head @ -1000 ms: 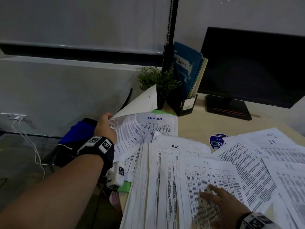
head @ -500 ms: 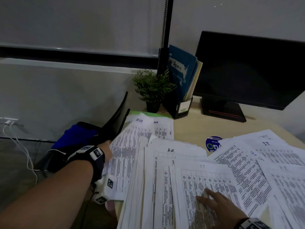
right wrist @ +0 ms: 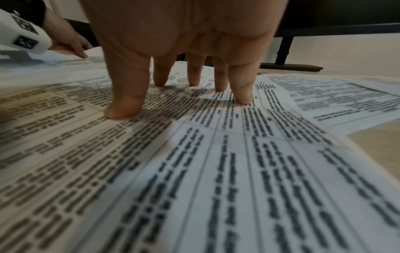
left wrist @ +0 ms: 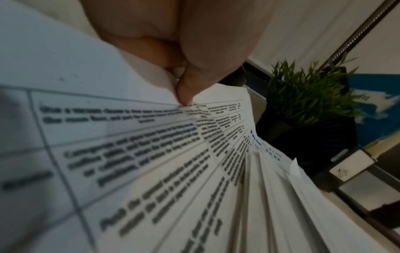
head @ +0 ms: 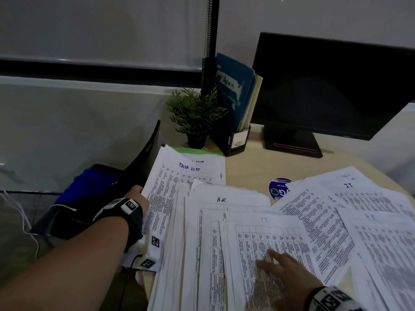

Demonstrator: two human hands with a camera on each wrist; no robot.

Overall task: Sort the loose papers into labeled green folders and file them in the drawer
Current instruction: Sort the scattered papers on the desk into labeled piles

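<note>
Task List sheet (head: pixel 179 182) pinched at edge by left hand (head: pixel 137 198); right hand (head: pixel 285 270) flat, fingers spread, pinning IT sheet (head: pixel 269 239); single sheets best peeled slowly

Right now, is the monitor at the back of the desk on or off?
Off, it seems: the monitor screen is entirely black, with no image or glow.

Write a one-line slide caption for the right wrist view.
Right hand pressing spread fingertips onto a printed table sheet, while the left hand touches papers beyond.
</note>
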